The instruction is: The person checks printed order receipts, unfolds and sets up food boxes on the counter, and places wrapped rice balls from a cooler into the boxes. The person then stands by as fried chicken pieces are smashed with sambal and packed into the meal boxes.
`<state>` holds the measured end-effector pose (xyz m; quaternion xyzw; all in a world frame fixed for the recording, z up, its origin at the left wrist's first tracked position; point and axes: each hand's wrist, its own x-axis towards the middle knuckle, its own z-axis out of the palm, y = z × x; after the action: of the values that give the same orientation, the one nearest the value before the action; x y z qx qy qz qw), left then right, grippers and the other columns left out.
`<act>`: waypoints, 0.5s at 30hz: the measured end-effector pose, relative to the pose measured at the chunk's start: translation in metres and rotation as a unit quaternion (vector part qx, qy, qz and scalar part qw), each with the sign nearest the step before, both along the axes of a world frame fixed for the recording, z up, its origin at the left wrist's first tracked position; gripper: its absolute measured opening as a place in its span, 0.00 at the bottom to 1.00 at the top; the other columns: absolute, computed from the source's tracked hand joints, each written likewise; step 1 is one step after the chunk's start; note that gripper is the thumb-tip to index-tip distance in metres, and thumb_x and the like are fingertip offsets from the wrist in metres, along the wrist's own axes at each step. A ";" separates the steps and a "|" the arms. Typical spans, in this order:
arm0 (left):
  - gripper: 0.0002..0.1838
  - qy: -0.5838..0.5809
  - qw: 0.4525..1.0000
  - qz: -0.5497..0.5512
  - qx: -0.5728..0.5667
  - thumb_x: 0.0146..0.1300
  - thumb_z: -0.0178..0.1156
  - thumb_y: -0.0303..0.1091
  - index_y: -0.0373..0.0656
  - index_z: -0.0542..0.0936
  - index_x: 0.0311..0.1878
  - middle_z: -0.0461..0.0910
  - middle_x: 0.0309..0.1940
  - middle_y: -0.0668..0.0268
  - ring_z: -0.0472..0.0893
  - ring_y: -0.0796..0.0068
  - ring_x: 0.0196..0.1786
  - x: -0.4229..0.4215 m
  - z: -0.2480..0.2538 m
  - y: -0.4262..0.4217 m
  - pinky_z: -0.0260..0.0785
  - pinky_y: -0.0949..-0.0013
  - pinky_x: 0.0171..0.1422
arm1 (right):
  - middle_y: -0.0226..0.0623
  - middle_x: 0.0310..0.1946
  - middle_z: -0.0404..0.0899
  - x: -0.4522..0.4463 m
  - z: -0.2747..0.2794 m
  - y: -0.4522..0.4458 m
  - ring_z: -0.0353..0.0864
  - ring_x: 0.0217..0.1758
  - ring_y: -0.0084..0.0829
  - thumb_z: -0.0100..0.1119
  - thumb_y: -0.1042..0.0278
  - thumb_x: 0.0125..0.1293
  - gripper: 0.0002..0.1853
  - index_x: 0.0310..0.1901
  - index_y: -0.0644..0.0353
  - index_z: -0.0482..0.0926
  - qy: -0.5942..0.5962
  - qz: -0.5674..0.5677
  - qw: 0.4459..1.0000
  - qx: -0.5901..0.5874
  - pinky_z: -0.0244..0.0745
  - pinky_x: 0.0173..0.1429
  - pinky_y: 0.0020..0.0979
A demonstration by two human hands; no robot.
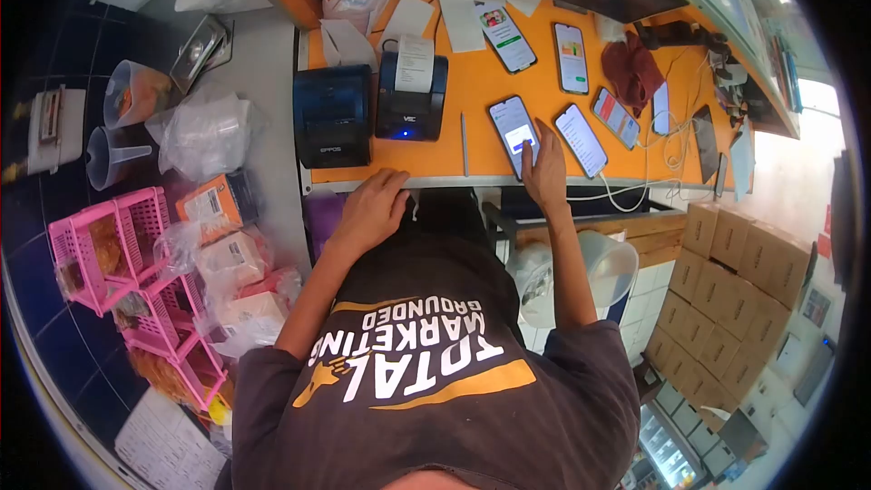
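Observation:
My right hand (544,172) reaches over the front edge of the desk, fingers stretched out. A fingertip is at the lower screen of a smartphone (510,118), which lies face up and shows a white pop-up box. Just right of that hand lies another lit smartphone (582,140) with a white cable at its lower end. My left hand (374,207) rests at the desk edge below the two black receipt printers, fingers loosely bent and nothing visible in it. One printer (413,118) has a paper slip (415,66) sticking out; the other printer (333,118) stands left of it.
On the orange desk (481,159) lie a thin grey stick (465,143), several more phones, a dark red cloth (632,73) and tangled white cables. Pink baskets (109,236) and plastic-wrapped packs (240,263) are at left. Stacked cardboard boxes (726,299) stand at right.

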<state>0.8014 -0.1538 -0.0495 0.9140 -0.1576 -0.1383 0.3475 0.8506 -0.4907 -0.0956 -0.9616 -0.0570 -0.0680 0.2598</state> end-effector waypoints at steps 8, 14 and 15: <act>0.32 -0.019 0.997 -0.043 0.067 0.64 0.62 0.29 0.42 0.67 0.72 0.55 0.77 0.48 0.82 0.49 0.55 0.051 0.029 -0.018 0.78 0.54 0.57 | 0.46 0.45 0.86 0.103 0.008 0.094 0.86 0.52 0.39 0.54 0.68 0.75 0.15 0.57 0.66 0.75 0.017 -0.001 0.972 0.236 0.77 0.52 0.35; 0.36 0.045 0.988 -0.066 0.131 0.62 0.63 0.30 0.40 0.64 0.74 0.50 0.78 0.44 0.84 0.47 0.49 0.063 0.022 -0.021 0.79 0.54 0.53 | 0.43 0.44 0.87 0.158 -0.004 0.119 0.86 0.47 0.32 0.49 0.68 0.76 0.15 0.58 0.66 0.74 0.148 0.003 0.930 0.337 0.77 0.52 0.31; 0.37 0.075 0.984 -0.070 0.144 0.63 0.63 0.30 0.41 0.62 0.75 0.48 0.79 0.45 0.83 0.46 0.52 0.065 0.025 -0.022 0.78 0.54 0.57 | 0.44 0.42 0.87 0.164 -0.005 0.120 0.86 0.43 0.34 0.48 0.71 0.74 0.15 0.58 0.66 0.74 0.170 0.003 0.919 0.355 0.78 0.50 0.31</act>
<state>0.8669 -0.1757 -0.0244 0.9281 -0.1731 -0.2520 0.2123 1.0146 -0.3706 -0.1009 -0.8030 0.0126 0.0817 0.5902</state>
